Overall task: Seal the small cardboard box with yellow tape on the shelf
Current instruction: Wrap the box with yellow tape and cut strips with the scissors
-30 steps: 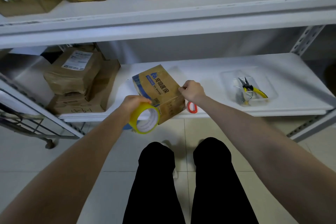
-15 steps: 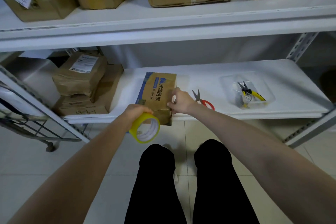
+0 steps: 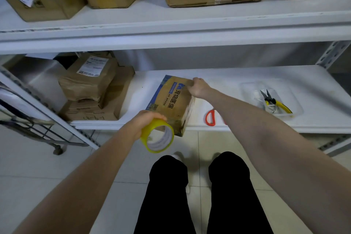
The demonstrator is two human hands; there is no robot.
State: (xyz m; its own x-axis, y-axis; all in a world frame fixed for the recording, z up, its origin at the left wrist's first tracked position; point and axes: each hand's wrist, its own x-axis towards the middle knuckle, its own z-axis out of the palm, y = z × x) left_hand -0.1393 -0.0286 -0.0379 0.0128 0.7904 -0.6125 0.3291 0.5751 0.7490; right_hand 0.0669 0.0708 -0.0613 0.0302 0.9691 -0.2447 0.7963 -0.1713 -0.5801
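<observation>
Taping a small box at the shelf edge

The left hand (image 3: 142,122) is gripping the yellow tape roll (image 3: 158,136), touching the near end of the small cardboard box (image 3: 172,103) lying on the shelf (image 3: 237,74). Beyond that grip, the right hand (image 3: 198,87) is grasping, seemingly pinching, the box's far corner; red scissors (image 3: 210,118) are lying just right.

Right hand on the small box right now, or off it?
Touching. Head view: right hand grips the small box at its far top corner.
</observation>
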